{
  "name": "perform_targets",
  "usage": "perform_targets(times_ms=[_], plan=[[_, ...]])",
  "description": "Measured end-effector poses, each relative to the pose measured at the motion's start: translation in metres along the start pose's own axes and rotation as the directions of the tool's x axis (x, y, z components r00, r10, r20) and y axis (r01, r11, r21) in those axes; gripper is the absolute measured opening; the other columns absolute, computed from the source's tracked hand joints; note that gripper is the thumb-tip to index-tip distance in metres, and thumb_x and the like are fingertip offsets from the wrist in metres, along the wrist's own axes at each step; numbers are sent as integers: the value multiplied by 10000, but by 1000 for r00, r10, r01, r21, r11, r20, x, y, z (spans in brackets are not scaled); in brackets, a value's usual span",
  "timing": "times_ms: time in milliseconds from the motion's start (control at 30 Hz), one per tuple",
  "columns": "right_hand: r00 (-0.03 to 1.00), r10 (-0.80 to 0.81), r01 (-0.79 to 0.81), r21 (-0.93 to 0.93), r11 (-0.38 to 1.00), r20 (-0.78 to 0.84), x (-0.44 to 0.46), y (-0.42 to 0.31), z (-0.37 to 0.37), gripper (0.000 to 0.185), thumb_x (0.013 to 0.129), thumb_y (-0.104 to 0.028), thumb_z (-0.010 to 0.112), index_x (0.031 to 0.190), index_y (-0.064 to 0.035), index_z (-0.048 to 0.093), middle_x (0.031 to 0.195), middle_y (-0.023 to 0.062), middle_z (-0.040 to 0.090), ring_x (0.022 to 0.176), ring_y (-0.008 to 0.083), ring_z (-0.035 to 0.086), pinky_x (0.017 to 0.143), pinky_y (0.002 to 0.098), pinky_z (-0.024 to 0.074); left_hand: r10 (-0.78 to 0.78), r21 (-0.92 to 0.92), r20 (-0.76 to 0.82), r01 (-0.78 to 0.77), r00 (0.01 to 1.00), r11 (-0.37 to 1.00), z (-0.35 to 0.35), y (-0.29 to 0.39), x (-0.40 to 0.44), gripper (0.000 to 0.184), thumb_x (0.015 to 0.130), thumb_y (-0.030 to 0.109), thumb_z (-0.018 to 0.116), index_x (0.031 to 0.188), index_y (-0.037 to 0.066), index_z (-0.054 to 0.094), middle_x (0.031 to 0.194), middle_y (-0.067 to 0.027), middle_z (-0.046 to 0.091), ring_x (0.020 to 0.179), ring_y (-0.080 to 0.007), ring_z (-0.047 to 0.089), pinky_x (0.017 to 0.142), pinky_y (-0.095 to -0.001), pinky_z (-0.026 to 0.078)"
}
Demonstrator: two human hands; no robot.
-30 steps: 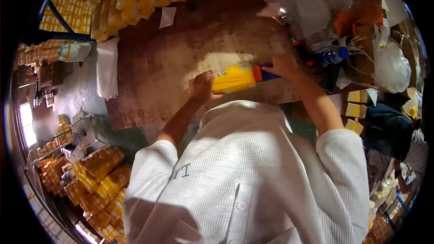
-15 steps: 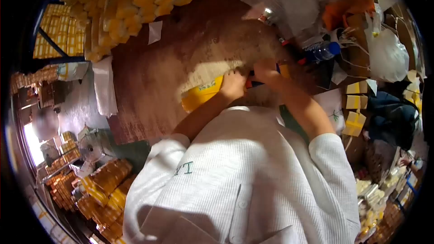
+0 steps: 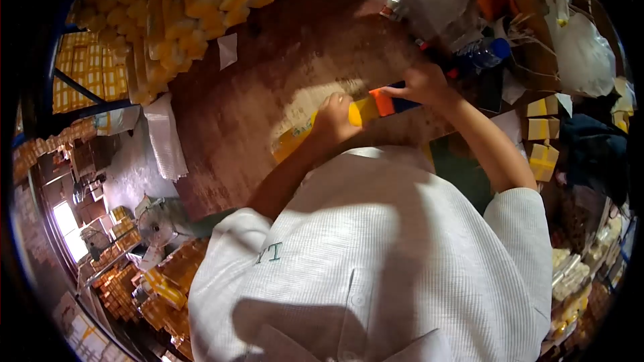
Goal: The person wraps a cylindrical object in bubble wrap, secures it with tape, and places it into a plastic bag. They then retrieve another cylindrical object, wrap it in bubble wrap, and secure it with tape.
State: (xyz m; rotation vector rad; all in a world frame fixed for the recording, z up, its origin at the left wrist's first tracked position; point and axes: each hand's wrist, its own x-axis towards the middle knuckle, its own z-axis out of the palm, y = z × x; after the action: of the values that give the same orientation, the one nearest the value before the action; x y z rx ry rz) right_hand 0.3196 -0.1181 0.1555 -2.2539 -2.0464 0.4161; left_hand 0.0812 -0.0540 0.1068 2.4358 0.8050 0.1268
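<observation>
Hiding its contents, a yellow package [image 3: 291, 142] lies under the left fingers [image 3: 337, 102].

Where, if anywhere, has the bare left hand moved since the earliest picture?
Yes: the bare left hand has moved rightward, toward the blue-capped clear plastic bottle.

A bottle [image 3: 475, 57] (blue-capped) is seen near a white plastic bag [image 3: 587, 64]; a fan [image 3: 157, 226] is glimpsed at the left.

Both bare forearms angle inward, the left hand [image 3: 337, 121] curled, the right hand [image 3: 426, 85] clenched slightly farther forward.
</observation>
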Motion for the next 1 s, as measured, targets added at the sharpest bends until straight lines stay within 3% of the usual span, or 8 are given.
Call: perform_targets(times_ms=[67,267,400,467,667,767,833,1000], plan=[[976,-135,126,-63,990,-169,-4,-5,-5,741,635,-743,522,516,-17,610,523,131,557,530,262,582,501,350,464,41,9,27,-42,999,999,-8,8,-14,654,519,346,808,1020,41,517,1025,-151,500,963,-324,511,802,-417,431],[978,-77,99,-103,990,196,-3,-27,-8,767,623,-785,506,587,-31,643,592,141,590,615,249,615,530,347,490,27,99,-57,-22,998,995,-1,18,-38,653,507,392,808,1017,94,530,1098,-112,496,1017,-293,511,802,-437,415],[936,-25,98,-192,976,351,6,-30,31,745,640,-781,493,665,-57,666,671,97,615,656,227,613,555,360,492,-63,204,159,30,985,979,30,5,-29,566,540,267,718,1037,100,505,1023,-103,491,1019,-265,487,812,-408,384],[895,67,51,-250,967,442,13,-36,49,735,657,-773,486,733,-69,682,729,77,628,692,211,615,567,354,490,-27,156,78,15,997,988,31,2,-30,541,537,214,673,1035,98,498,991,-111,489,1008,-270,482,821,-421,376],[818,69,190,-382,905,572,29,-58,77,541,766,-576,538,921,-78,680,934,63,634,857,207,603,631,350,472,-47,350,76,17,996,937,38,4,-32,482,638,251,643,1071,98,497,993,-109,496,1011,-265,479,833,-410,375],[890,-21,321,-593,738,456,30,-82,102,349,795,-362,610,1035,-113,654,998,32,626,946,228,578,726,405,458,-28,446,79,-10,996,895,71,-22,-29,457,731,318,574,1125,99,497,1015,-105,491,1016,-269,461,830,-410,347],[787,253,205,-625,753,563,43,-117,85,410,783,-283,624,1155,-117,581,1107,23,571,1013,204,530,735,478,450,-48,266,115,16,992,964,50,-8,-30,470,731,401,565,1083,90,541,1020,-110,515,1012,-276,464,827,-408,347],[678,245,366,-608,705,693,47,-144,94,349,808,-312,583,1096,-115,586,1029,25,573,958,177,535,717,473,451,-121,57,164,113,979,992,37,8,-25,573,683,507,614,1089,110,544,1045,-112,532,1032,-284,460,848,-402,336]])
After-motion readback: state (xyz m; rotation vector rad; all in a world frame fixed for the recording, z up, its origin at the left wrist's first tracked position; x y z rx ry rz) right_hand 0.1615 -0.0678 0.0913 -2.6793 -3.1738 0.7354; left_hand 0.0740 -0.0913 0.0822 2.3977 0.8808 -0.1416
